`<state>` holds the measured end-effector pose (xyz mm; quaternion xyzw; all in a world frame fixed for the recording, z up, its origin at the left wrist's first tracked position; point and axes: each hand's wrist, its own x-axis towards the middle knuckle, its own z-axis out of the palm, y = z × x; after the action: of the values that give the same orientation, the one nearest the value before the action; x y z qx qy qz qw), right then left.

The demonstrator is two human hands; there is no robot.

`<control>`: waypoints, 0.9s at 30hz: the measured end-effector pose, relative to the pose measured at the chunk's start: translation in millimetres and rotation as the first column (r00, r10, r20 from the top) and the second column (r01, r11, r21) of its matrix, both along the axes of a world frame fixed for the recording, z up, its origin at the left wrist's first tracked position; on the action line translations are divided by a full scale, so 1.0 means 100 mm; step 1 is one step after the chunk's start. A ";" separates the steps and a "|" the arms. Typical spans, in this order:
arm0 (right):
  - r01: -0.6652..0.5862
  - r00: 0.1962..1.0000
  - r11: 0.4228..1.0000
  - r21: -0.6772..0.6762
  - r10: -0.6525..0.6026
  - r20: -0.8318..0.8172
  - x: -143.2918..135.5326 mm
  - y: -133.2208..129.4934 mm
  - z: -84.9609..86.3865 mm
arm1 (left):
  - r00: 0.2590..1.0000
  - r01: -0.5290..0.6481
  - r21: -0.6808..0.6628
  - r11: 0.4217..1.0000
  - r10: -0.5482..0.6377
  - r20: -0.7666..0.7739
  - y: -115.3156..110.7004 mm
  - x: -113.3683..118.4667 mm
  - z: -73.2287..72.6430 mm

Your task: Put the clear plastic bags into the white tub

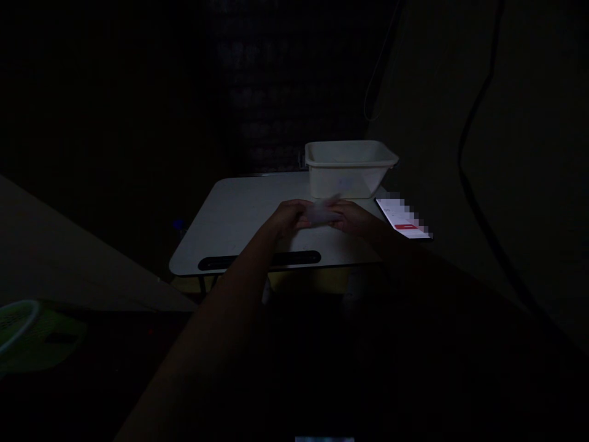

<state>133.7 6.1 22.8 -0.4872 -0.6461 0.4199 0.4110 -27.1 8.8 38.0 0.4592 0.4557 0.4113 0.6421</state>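
My left hand [291,217] and my right hand [353,218] come together over the near middle of a white folding table [243,212]. Between them is a small pale, thin piece [322,213], blurred by motion, with one corner sticking up to the right. Fingers of both hands close on its sides; its exact kind does not show in the dim light. Just behind the hands stands a white plastic tub [345,178] with a wide rim. Its inner floor is hidden from this angle.
A lit screen [400,218] lies at the table's right edge. A black slot strip [294,258] runs along the front edge. On the lower left is a green basket [43,344]. A dark cable [461,153] hangs on the right wall.
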 end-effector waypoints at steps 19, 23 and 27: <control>-0.168 0.621 0.889 0.426 -0.240 0.746 -0.21 -0.03 -0.19 | 0.185 0.630 0.283 0.724 0.214 -0.959 -0.14 0.05 -0.21; -0.261 0.431 0.889 0.377 -0.242 0.870 -0.30 -0.18 -0.26 | 0.039 0.693 0.170 0.700 0.200 -0.979 -0.21 0.11 -0.26; -0.279 0.379 0.898 0.340 -0.222 0.898 -0.26 -0.19 -0.28 | 0.000 0.673 0.109 0.731 0.148 -0.989 -0.22 0.12 -0.27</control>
<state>107.6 -12.7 -5.6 -0.5195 -0.8483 -0.0737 0.0707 -15.1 -13.6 10.8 0.8601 0.5063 -0.0416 0.0472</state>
